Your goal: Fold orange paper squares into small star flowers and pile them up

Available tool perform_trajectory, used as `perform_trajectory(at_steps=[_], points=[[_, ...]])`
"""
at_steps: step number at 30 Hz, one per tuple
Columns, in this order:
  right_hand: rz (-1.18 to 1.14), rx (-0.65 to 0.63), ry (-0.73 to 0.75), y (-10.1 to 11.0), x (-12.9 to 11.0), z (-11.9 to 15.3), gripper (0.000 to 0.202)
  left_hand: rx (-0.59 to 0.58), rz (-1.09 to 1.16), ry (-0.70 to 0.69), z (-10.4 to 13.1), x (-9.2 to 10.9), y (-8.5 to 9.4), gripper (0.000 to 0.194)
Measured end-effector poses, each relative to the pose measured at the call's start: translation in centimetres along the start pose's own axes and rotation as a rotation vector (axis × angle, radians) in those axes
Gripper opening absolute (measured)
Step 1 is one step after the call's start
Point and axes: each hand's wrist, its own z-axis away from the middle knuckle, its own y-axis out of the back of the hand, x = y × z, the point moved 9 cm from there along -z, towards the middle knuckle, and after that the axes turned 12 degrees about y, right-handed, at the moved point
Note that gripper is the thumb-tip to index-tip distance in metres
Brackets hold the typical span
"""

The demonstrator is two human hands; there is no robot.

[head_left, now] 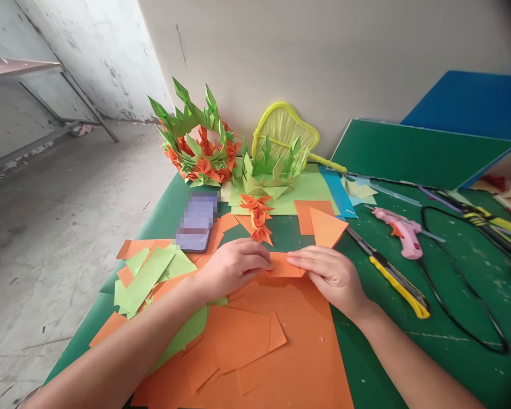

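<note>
Just beyond held paper (283,266), flowers (260,216)

Left of the orange sheet (306,352), the left forearm (123,342) is bare, smooth in outline, and tapers toward the bare left hand (236,264). Right of the sheet, the right forearm (409,352), likewise bare and tapering, meets the bare right hand (334,275).

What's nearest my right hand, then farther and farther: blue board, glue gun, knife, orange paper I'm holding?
1. Orange paper: touching your right hand.
2. Knife: right of the hand.
3. Glue gun: farther right, beyond the knife.
4. Blue board: back right.
</note>
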Motion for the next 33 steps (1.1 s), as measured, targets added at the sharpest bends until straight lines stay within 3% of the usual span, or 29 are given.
perform_trajectory(at_steps=[5, 9, 13, 16, 19, 26, 33], points=[[0.181, -0.280, 0.231, -1.6, -1.0, 0.2, 0.038, -0.184, -0.143, -0.148, 0.6, 0.8, -1.5, 0.030], [0.209, -0.312, 0.256, -1.5, -1.4, 0.2, 0.037, -0.217, -0.212, -0.142, 0.8, 1.5, -1.8, 0.029], [0.114, -0.243, 0.157, -1.6, -1.6, -0.1, 0.030, -0.199, -0.149, -0.053, 0.6, 1.2, -1.8, 0.022], [0.045, -0.328, 0.034, -3.1, -1.1, 0.0, 0.019, -0.201, -0.158, -0.004, 0.5, 0.7, -2.2, 0.027], [0.010, -0.395, -0.051, -3.6, -0.4, 0.2, 0.020, -0.217, -0.209, 0.018, 0.4, 0.3, -2.4, 0.026], [0.008, -0.481, -0.095, -2.3, 0.2, 0.4, 0.019, -0.286, -0.242, 0.182, 0.4, -1.2, -2.3, 0.023], [0.006, -0.469, -0.126, -2.1, 0.2, 0.3, 0.018, -0.287, -0.307, 0.146, 0.7, -0.2, -2.8, 0.028]])
